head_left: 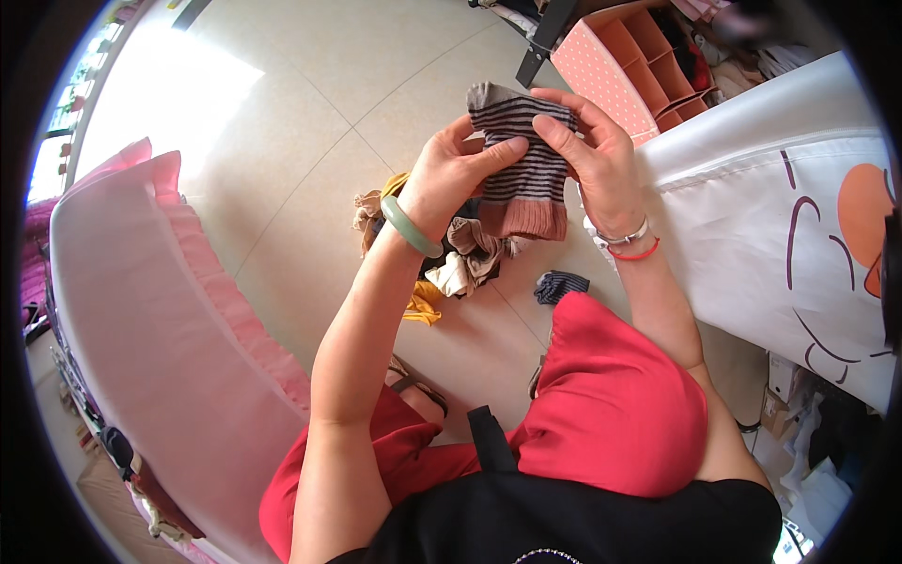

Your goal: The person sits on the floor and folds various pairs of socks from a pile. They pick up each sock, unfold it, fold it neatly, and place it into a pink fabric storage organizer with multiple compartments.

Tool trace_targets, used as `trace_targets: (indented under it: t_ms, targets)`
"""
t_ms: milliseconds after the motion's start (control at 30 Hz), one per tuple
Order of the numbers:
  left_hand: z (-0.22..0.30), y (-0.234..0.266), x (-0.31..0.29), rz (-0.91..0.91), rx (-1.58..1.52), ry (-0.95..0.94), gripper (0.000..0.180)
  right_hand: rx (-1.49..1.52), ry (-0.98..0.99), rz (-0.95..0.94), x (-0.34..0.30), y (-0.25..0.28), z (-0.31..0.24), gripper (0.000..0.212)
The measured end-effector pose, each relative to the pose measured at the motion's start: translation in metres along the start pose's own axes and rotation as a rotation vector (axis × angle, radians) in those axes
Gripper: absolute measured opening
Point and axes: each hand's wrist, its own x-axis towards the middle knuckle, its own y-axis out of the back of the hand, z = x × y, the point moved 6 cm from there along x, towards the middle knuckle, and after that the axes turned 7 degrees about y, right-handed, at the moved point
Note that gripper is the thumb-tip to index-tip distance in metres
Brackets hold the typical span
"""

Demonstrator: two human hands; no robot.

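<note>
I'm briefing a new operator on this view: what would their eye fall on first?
Probably the striped sock at upper centre, held between the left hand and the right hand. Next, the bright red garment over the person's legs at lower centre, then the pink dotted box at upper right.

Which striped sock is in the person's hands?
The sock with the pinkish-brown cuff, held by left hand and right hand; the dark blue striped sock lies on the floor.
</note>
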Motion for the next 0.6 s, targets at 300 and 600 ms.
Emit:
trace_targets:
  t_ms: [300, 600]
  targets:
    - [-0.0049, -0.0044, 0.0048, -0.073, -0.327, 0.002, 0.034, -0.047, 0.078, 0.011, -0.0006, -0.0003, -0.0052, 0.027]
    - [-0.0006, -0.0044, 0.0015, -0.169, -0.298, -0.014, 0.036, -0.19, 0.234, -0.012, -0.0008, 0.0002, -0.0101, 0.026]
